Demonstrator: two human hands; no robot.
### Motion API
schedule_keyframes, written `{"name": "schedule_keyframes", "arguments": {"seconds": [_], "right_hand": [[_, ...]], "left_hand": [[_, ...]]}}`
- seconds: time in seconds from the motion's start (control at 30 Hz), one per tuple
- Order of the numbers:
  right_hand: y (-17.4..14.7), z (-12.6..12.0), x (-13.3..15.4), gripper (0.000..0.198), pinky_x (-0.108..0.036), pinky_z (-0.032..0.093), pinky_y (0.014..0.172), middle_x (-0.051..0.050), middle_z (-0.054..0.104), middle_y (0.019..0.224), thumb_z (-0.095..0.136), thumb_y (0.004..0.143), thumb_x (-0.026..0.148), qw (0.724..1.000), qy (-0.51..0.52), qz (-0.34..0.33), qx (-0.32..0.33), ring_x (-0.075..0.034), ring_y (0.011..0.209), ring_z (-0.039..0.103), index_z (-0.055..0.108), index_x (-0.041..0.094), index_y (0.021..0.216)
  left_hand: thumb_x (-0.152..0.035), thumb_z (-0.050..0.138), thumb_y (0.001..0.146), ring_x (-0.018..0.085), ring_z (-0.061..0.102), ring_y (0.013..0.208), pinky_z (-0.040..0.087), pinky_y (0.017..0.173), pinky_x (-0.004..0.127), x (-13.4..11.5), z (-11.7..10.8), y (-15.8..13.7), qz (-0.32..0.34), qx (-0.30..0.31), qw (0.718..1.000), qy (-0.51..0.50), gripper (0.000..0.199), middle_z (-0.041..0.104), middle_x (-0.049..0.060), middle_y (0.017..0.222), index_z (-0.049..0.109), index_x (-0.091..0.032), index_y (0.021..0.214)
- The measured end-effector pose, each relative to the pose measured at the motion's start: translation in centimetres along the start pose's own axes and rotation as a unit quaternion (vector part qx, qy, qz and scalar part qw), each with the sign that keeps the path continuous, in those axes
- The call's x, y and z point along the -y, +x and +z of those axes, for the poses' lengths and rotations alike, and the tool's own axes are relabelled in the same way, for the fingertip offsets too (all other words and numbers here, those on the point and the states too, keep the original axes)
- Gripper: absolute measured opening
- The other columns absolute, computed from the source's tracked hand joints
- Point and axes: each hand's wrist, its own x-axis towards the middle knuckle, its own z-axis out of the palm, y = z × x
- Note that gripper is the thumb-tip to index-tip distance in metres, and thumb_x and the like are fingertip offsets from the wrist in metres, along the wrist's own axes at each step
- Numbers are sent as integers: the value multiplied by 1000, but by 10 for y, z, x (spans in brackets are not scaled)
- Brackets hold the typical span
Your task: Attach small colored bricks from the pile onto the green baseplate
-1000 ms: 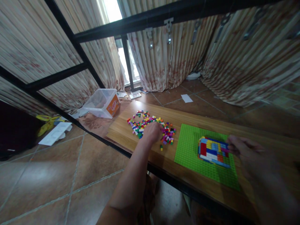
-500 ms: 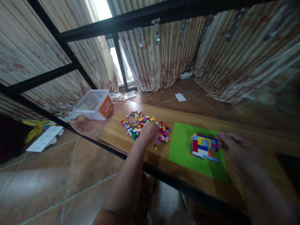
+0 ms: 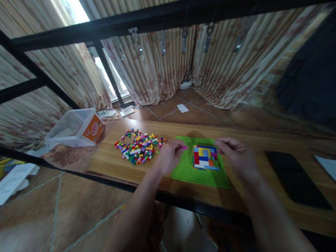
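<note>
My left hand [image 3: 170, 155] pinches a small pink toy brick [image 3: 184, 148] over the left part of the green baseplate [image 3: 183, 171]. A rectangular build of coloured bricks [image 3: 203, 158], with blue, red, white, yellow and orange pieces, sits on the baseplate. Just beyond its right side is my right hand [image 3: 232, 148], thumb and fingers pressed together. Whether anything is between those fingertips cannot be made out. To the left of the baseplate, a pile of loose bricks [image 3: 139, 148] is spread over the wooden table [image 3: 110, 154].
A clear plastic box [image 3: 76, 127] with an orange label stands beyond the table's left end. On the right lie a black flat object [image 3: 296, 178] and some white paper [image 3: 327, 166]. A dark metal frame [image 3: 168, 21] crosses in front of the curtains.
My left hand has moved right, from the brick pile to above the baseplate, with a pink brick in its fingers. My right hand stays beside the build. The view has turned right.
</note>
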Motion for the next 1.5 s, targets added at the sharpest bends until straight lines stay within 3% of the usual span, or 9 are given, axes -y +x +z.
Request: {"name": "schedule_keyframes", "arguments": {"seconds": [0.17,0.33,0.43,0.73,0.93,1.03,1.2,1.4,1.5], "right_hand": [[-2,-9,1,23,-29,52,64,-2,73,76,76,70,43,998,-14,-18,52,-16,68,63,76,23,82],[-10,-16,3,30,-34,55,70,-4,76,84,75,70,49,984,-38,-23,173,-20,75,68,78,25,87],[-12,-19,3,28,-35,55,74,-4,77,86,73,72,50,977,-55,-26,203,-21,78,69,78,25,86],[-9,-33,-7,25,-36,54,77,-4,77,89,73,73,46,979,-91,-18,183,-22,81,69,78,25,84],[-4,-42,-17,18,-35,53,75,-2,77,82,72,72,42,978,-132,-2,160,-21,77,69,77,26,78],[-2,-40,-25,19,-36,52,75,-2,77,83,72,72,42,973,-161,2,167,-22,76,68,77,25,79],[0,-32,-29,21,-34,50,72,-2,76,81,72,71,43,974,-169,14,151,-20,74,67,74,23,79],[1,-27,-25,31,-32,50,68,-3,74,74,80,58,47,986,-84,50,132,-18,68,65,70,21,71],[3,-26,-27,36,-28,47,57,-1,69,63,84,51,47,986,-41,99,131,-14,57,59,69,19,68]], "left_hand": [[-13,56,87,14,66,86,52,79,24,-19,41,-3,36,25,999,-25,13,70,2,92,66,-19,92],[-17,59,87,13,65,82,51,76,24,-30,50,0,42,29,998,-37,8,70,1,87,66,-20,89],[-17,60,86,13,65,81,51,76,23,-32,54,5,49,27,997,-58,7,69,0,86,66,-19,87],[-16,61,85,12,65,80,52,76,24,-37,70,11,31,-14,995,-97,8,71,0,87,67,-19,89],[-16,55,87,15,66,80,54,77,29,-28,57,15,-82,-82,993,-6,14,72,4,94,66,-18,96],[-16,59,85,18,67,88,54,83,32,-25,53,18,-126,-70,989,34,19,71,7,102,65,-18,103],[-19,60,85,21,68,91,54,86,36,-26,58,16,-142,-19,988,57,30,68,12,115,61,-14,115],[-21,59,86,21,68,93,53,88,35,-28,60,14,-144,4,987,68,35,68,14,117,59,-14,120],[-22,59,85,22,67,98,52,93,36,-28,60,14,-144,-1,987,71,35,67,14,118,59,-14,120]]}}
